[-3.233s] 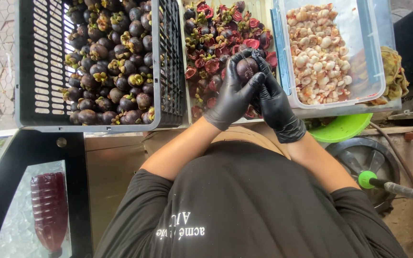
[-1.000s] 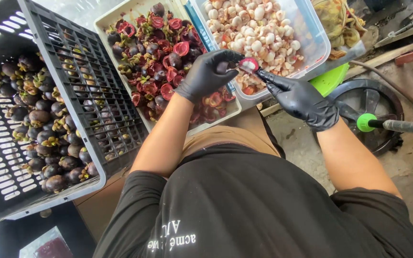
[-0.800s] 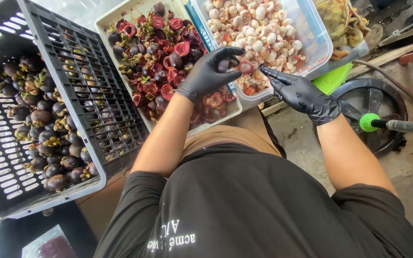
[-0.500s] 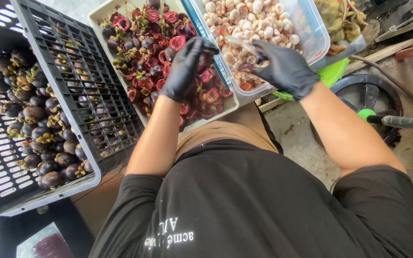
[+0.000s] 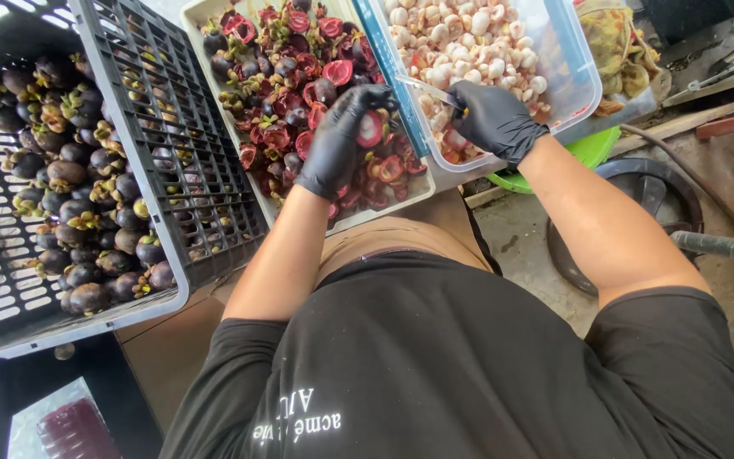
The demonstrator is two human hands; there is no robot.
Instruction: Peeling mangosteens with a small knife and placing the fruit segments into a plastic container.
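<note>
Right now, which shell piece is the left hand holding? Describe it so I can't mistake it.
Find the white tray of purple-red shells between the black crate and the clear tub. Over its right edge the gloved left hand pinches a shell half. It alone is held up, its pink inside showing.

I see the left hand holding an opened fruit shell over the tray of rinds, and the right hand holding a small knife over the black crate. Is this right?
Not quite. In the head view the right hand holds the small knife over the clear tub of white fruit flesh, not over the black crate. The left hand does hold an opened fruit shell over the tray of rinds.
</note>
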